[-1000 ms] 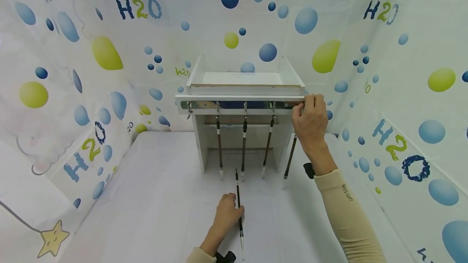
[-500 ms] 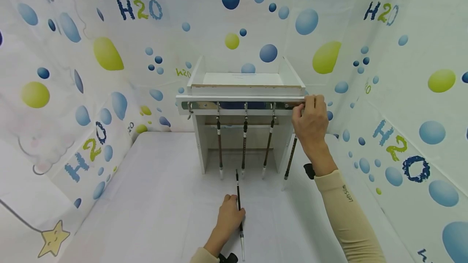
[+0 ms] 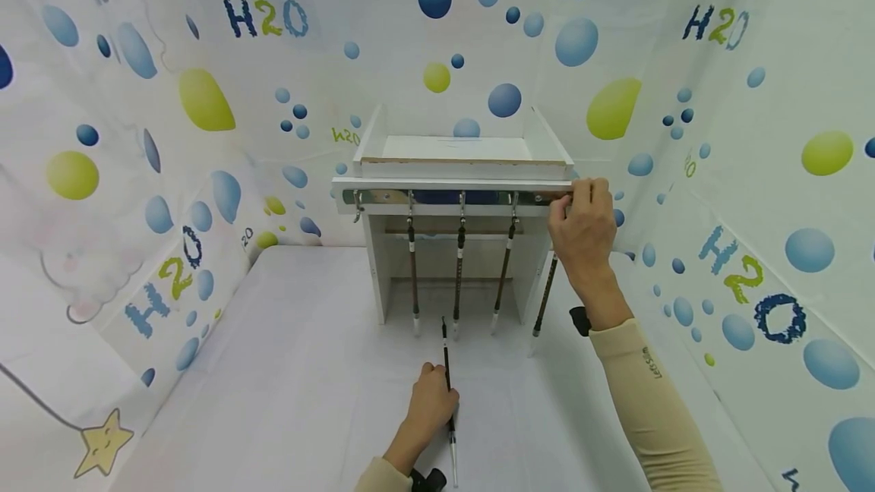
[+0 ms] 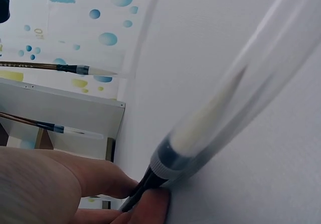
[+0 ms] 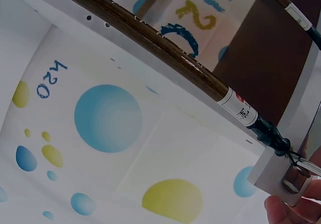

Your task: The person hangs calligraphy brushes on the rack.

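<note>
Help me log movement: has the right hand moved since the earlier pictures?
No; in the head view, the right hand stays at the same rack end.

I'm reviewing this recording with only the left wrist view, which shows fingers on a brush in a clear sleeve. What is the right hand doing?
Observer: The right hand grips the right end of the white rail.
Operator: My view cuts off the far end of the held brush. Which way does it point?
Observer: In the head view, it points towards the white stand.
Operator: I only catch two other brushes. How many hang there?
Observer: Four, all seen in the head view; the leftmost hook bears none.
</note>
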